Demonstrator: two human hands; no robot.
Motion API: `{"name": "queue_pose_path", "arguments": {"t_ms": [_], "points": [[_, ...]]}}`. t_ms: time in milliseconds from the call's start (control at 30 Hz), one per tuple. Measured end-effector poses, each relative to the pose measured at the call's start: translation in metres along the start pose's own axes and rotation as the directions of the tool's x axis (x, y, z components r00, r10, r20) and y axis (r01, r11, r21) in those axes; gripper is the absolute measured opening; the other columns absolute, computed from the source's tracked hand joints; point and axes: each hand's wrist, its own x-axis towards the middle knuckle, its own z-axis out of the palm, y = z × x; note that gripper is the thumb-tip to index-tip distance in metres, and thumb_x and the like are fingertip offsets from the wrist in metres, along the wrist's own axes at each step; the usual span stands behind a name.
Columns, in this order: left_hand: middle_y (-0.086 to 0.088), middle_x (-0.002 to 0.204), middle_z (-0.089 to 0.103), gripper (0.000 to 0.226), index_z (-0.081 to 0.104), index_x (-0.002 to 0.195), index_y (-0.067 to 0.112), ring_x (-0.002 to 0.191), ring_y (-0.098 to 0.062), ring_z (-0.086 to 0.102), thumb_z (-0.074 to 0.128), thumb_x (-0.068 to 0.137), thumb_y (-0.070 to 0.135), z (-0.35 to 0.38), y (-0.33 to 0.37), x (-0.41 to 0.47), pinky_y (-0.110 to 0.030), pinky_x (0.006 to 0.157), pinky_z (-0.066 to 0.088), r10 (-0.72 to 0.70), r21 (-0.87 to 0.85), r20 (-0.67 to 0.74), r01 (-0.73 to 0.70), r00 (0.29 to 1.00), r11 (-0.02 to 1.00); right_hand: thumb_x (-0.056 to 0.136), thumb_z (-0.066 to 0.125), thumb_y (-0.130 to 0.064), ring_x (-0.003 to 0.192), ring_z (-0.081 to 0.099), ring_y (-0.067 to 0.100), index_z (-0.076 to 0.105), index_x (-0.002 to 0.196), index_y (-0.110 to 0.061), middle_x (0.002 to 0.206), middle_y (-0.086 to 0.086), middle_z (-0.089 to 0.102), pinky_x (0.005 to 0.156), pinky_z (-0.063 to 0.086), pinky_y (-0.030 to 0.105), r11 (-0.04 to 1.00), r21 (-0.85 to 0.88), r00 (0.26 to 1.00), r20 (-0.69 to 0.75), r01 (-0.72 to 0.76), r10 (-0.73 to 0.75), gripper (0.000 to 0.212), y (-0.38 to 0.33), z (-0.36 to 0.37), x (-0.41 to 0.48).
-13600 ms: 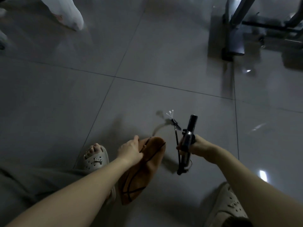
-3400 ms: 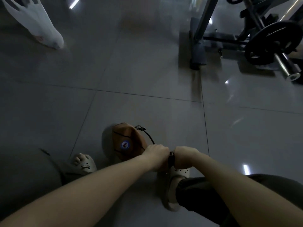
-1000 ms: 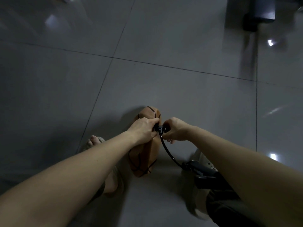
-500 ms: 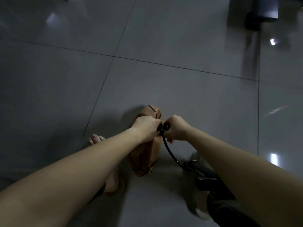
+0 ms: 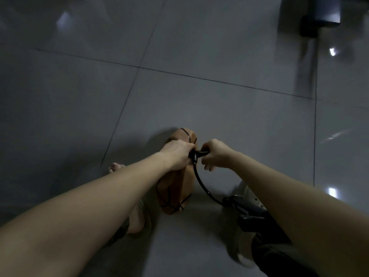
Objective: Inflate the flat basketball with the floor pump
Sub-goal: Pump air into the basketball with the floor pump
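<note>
Flat, folded brown basketball (image 5: 175, 188) on glossy tiled floor (image 5: 219, 108); left hand (image 5: 177, 154) grips its upper fold, right hand (image 5: 214, 154) pinches black nozzle (image 5: 196, 154) of curved rubber hose (image 5: 201, 184).

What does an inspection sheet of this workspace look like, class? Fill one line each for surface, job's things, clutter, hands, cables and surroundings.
Surface: glossy grey tiled floor, with light reflections.
Job's things: flat basketball, folded, on the floor; pump lying right of it, partly hidden by the right arm.
Clutter: nothing seen.
Hands: left hand grips the ball's upper end; right hand pinches the black hose fitting there.
Cables: black hose curves from the fitting to the pump.
Surroundings: dark equipment base, upper right.
</note>
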Motion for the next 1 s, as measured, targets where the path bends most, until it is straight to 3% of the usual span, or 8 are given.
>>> {"name": "queue_pose_path", "arguments": {"t_ms": [133,233,333,433,500,600,733,1000], "points": [[0.005,0.088,0.058,0.014,0.056,0.100,0.028,0.084,-0.020,0.060,0.063,0.096,0.039,0.006,0.002,-0.007,-0.035,0.069,0.043,0.027,0.000,-0.041,-0.027,0.999,1.000,0.098,0.059,-0.019,0.086,0.075,0.030,0.065,0.107,-0.004,0.099,0.018,0.073,0.074,0.063,0.041,0.954,0.288,0.993,0.104,-0.084,0.056,0.019,-0.001,-0.002,-0.005],[0.000,0.096,0.067,0.023,0.056,0.110,0.026,0.092,-0.024,0.066,0.065,0.093,0.039,0.009,-0.003,-0.013,-0.036,0.073,0.050,0.039,-0.053,-0.068,-0.043,0.997,0.998,0.097,0.062,-0.016,0.084,0.074,0.023,0.066,0.110,-0.007,0.097,0.014,0.075,0.078,0.062,0.038,0.949,0.314,0.996,0.092,-0.036,0.007,0.016,0.004,0.005,-0.003],[-0.005,0.109,0.069,0.067,0.037,0.144,0.029,0.100,-0.025,0.068,0.072,0.088,0.039,0.015,-0.013,-0.020,-0.032,0.081,0.050,-0.004,-0.202,-0.108,-0.018,0.994,0.979,0.093,0.067,-0.013,0.086,0.073,0.021,0.069,0.108,-0.011,0.097,0.012,0.076,0.089,0.057,0.044,0.917,0.394,0.997,0.078,-0.056,0.027,0.015,0.013,0.011,0.002],[-0.010,0.124,0.064,0.091,0.023,0.143,0.029,0.112,-0.030,0.064,0.082,0.076,0.048,0.023,-0.020,-0.027,-0.040,0.092,0.054,-0.190,-0.403,-0.142,0.119,0.971,0.907,0.092,0.068,-0.012,0.089,0.073,0.020,0.068,0.110,-0.014,0.101,0.011,0.075,0.093,0.055,0.043,0.856,0.506,0.993,0.107,-0.104,0.058,0.018,0.020,0.017,0.001],[-0.006,0.121,0.063,0.084,0.030,0.128,0.028,0.109,-0.028,0.064,0.086,0.069,0.052,0.030,-0.021,-0.030,-0.041,0.088,0.056,-0.277,-0.471,-0.171,0.168,0.946,0.866,0.091,0.068,-0.011,0.087,0.073,0.019,0.068,0.112,-0.015,0.102,0.010,0.075,0.090,0.055,0.040,0.841,0.532,0.992,0.118,-0.101,0.045,0.021,0.023,0.020,-0.001],[0.001,0.103,0.061,0.065,0.043,0.108,0.024,0.093,-0.018,0.062,0.086,0.069,0.053,0.035,-0.022,-0.032,-0.031,0.072,0.051,-0.330,-0.489,-0.174,0.210,0.928,0.847,0.091,0.068,-0.011,0.084,0.073,0.017,0.068,0.113,-0.016,0.099,0.009,0.075,0.083,0.055,0.036,0.839,0.536,0.994,0.096,-0.090,0.045,0.022,0.024,0.023,0.000],[0.001,0.073,0.061,0.045,0.062,0.077,0.013,0.068,-0.017,0.060,0.074,0.081,0.056,0.032,-0.021,-0.028,-0.031,0.056,0.044,-0.294,-0.431,-0.093,0.228,0.951,0.873,0.092,0.066,-0.010,0.082,0.071,0.017,0.069,0.113,-0.014,0.097,0.009,0.075,0.079,0.054,0.034,0.841,0.536,0.997,0.068,-0.074,0.044,0.021,0.023,0.025,-0.002],[-0.001,0.079,0.061,0.029,0.058,0.077,0.017,0.069,-0.016,0.058,0.061,0.094,0.041,0.022,-0.014,-0.023,-0.030,0.056,0.039,-0.193,-0.354,0.017,0.187,0.981,0.917,0.092,0.064,-0.004,0.075,0.065,0.016,0.070,0.107,-0.010,0.091,0.008,0.071,0.072,0.053,0.030,0.840,0.542,0.999,-0.017,-0.026,0.043,0.017,0.018,0.033,-0.003]]}}
